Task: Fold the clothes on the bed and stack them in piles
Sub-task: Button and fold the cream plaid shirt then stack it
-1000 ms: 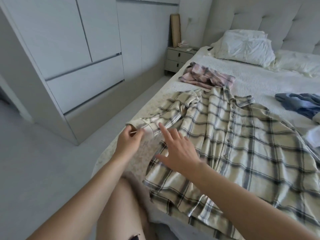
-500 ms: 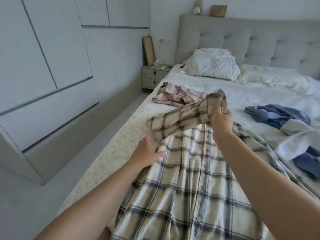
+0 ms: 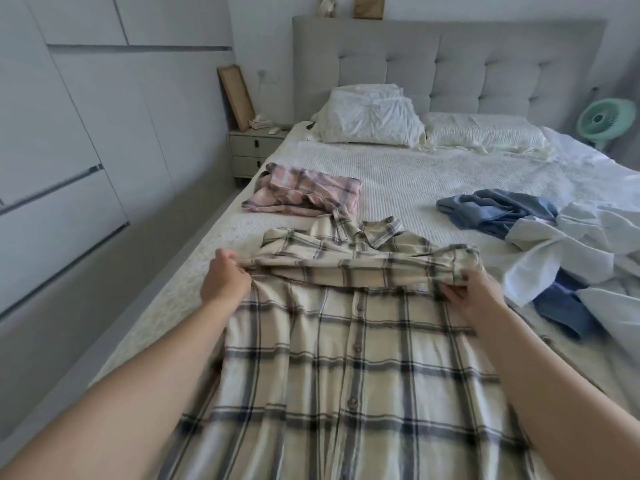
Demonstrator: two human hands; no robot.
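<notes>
We laid sleeve [image 3: 363, 268] across cream plaid shirt [image 3: 346, 358], between hands. Left hand [image 3: 225, 285] pinched fold edge, right hand [image 3: 474, 296] gripped cuff end. One side folded; pink shirt [image 3: 304, 194] beyond left.

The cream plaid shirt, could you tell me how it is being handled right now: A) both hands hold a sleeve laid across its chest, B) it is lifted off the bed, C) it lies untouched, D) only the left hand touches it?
A: the left hand and right hand each grip an end of the sleeve laid across the cream plaid shirt.
</notes>
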